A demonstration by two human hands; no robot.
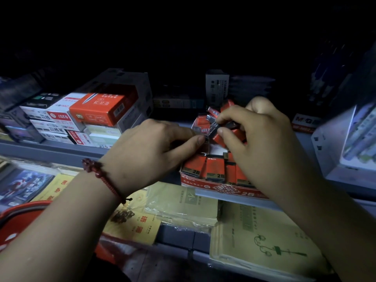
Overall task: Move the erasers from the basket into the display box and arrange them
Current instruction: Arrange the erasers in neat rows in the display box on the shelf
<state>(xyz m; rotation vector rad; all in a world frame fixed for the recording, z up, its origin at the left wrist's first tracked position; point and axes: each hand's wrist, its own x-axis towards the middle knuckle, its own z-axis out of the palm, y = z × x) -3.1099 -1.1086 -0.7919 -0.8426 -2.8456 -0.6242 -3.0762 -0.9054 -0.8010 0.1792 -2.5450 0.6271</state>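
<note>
**Both hands at work over the eraser box**

A cardboard display box [223, 189], printed red and white with "2B" on its near wall, was seen on a grey shelf [50, 149] in dim light, right of centre. Along its near end a row of erasers [213, 169] was stood upright, each a small rectangular block in a glossy orange-red sleeve with a dark band marked "2B". At the far end of the box more erasers were heaped loosely at tilted angles.

The right hand [262, 147] was held above the box with the back of the hand turned up and the fingers curled. A wrapped eraser [213, 127], glinting with clear film, was pinched narrowly between its thumb and forefinger. The left hand [150, 153] was reached in from the left, knuckles up, and a second eraser [206, 146] was nipped between its thumb tip and bent fingers, largely hidden by them. A red beaded bracelet [101, 174] was worn on the left wrist.

The curved rim of a red plastic basket [22, 212] was visible at the near left, under the left forearm. Yellowish paper exercise books [264, 237] in clear sleeves were laid on the lower level, and stacked cardboard stationery boxes [95, 110] were set on the shelf at the far left.
</note>
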